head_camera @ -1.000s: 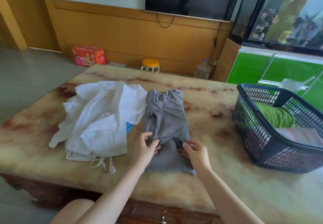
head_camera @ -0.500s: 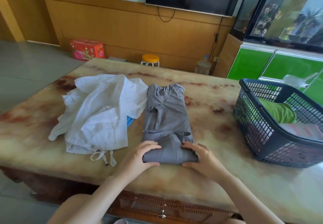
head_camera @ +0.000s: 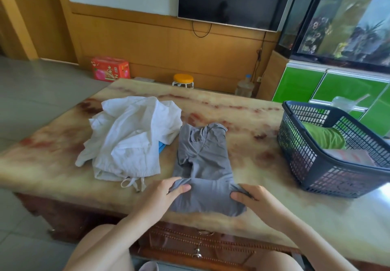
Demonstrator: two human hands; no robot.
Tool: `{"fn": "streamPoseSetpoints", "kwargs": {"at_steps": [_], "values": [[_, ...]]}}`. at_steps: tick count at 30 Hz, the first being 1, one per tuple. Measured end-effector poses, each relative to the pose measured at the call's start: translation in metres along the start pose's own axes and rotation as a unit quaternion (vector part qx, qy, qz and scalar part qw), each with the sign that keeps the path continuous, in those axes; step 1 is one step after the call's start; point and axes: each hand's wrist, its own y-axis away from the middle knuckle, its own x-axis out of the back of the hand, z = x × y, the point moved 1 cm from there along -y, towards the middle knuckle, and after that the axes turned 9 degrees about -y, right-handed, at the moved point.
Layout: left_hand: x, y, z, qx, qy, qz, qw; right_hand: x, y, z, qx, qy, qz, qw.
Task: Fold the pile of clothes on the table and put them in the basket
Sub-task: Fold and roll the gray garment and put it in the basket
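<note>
A grey garment [head_camera: 202, 161] lies lengthwise on the marble table [head_camera: 253, 127], its near end folded over. My left hand [head_camera: 162, 192] pinches the left corner of that folded end. My right hand [head_camera: 253, 199] pinches the right corner. To the left sits a crumpled white garment [head_camera: 130, 135] with a bit of blue cloth [head_camera: 162, 146] showing under it. At the right edge of the table stands a dark mesh basket [head_camera: 312, 165] holding a green garment [head_camera: 322, 137] and a pink one [head_camera: 354, 156].
The table's near edge with drawers [head_camera: 198, 249] is just below my hands. On the floor behind are a red box [head_camera: 109, 69], a small yellow-topped stool [head_camera: 183, 80] and a water jug [head_camera: 244, 87]. Green cabinets [head_camera: 329, 89] stand at the right.
My hands went from pressing the folded end flat to pinching its two corners. The camera view shifted, so the table sits lower in the frame.
</note>
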Motion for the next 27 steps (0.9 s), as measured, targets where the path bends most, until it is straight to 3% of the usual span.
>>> {"fn": "streamPoseSetpoints", "kwargs": {"at_steps": [2,6,8,11,14,17,22,24,27], "values": [[-0.007,-0.005,-0.001,0.041,0.010,-0.008,0.999,-0.008,0.000,0.001,-0.005,-0.041,0.028,0.999],[-0.021,-0.041,-0.012,0.128,0.074,0.014,0.989,-0.016,-0.025,0.000,-0.045,-0.100,0.159,0.981],[-0.026,-0.048,-0.019,0.142,0.055,0.024,0.988,-0.020,-0.038,0.000,-0.067,-0.101,0.177,0.977],[-0.031,-0.040,-0.024,0.144,0.088,0.062,0.984,-0.023,-0.044,0.005,-0.073,-0.160,0.155,0.972],[-0.034,-0.031,-0.029,0.134,0.138,0.102,0.976,-0.024,-0.034,0.020,-0.005,-0.203,0.047,0.978],[-0.038,-0.028,-0.029,0.084,0.122,0.134,0.980,-0.024,-0.025,0.027,0.047,-0.105,0.035,0.993],[-0.034,-0.023,-0.027,-0.057,-0.001,0.187,0.981,-0.028,-0.026,0.033,0.022,0.111,0.062,0.992],[-0.028,-0.015,-0.024,-0.095,0.007,0.131,0.987,-0.026,-0.022,0.037,0.016,0.153,0.038,0.987],[-0.025,0.002,-0.026,-0.076,0.047,-0.009,0.996,-0.024,-0.014,0.037,0.031,0.214,-0.017,0.976]]}}
